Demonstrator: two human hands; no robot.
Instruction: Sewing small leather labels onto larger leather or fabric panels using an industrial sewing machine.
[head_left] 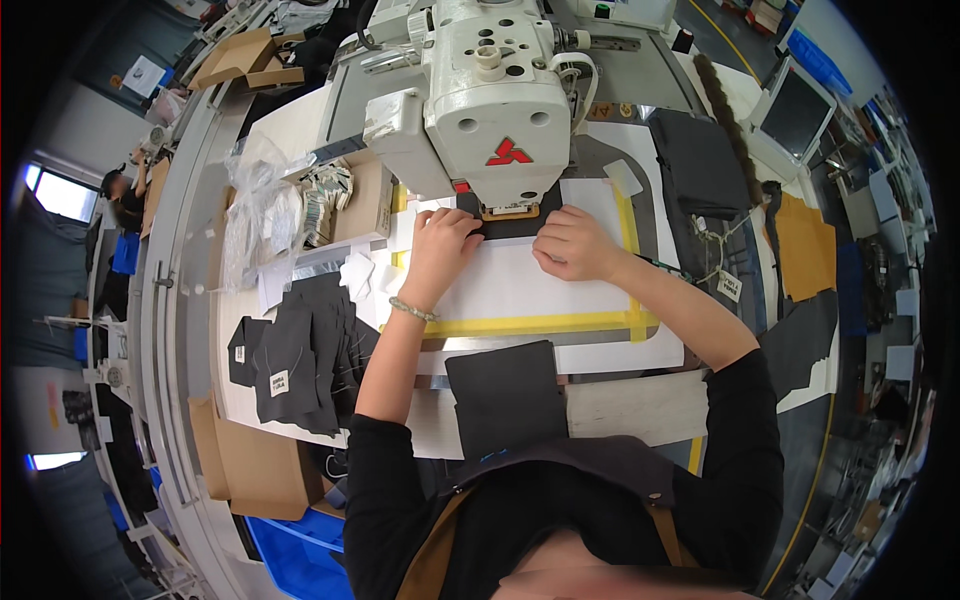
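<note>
Black cloth (510, 229) lies between the curled left hand (444, 240) at nine o'clock and the curled right hand (577, 245) at three. Pinching or not, I can't tell.

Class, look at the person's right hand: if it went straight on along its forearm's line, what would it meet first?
The right hand would probably meet the brass-coloured part under the white machine head, though depth there is unclear.

Left forearm (397, 340) reaches far, left hand (446, 243) palm down, fingers bent; right forearm (688, 309) angles far and left, right hand (577, 244) fingers curled. Hands apart.
</note>
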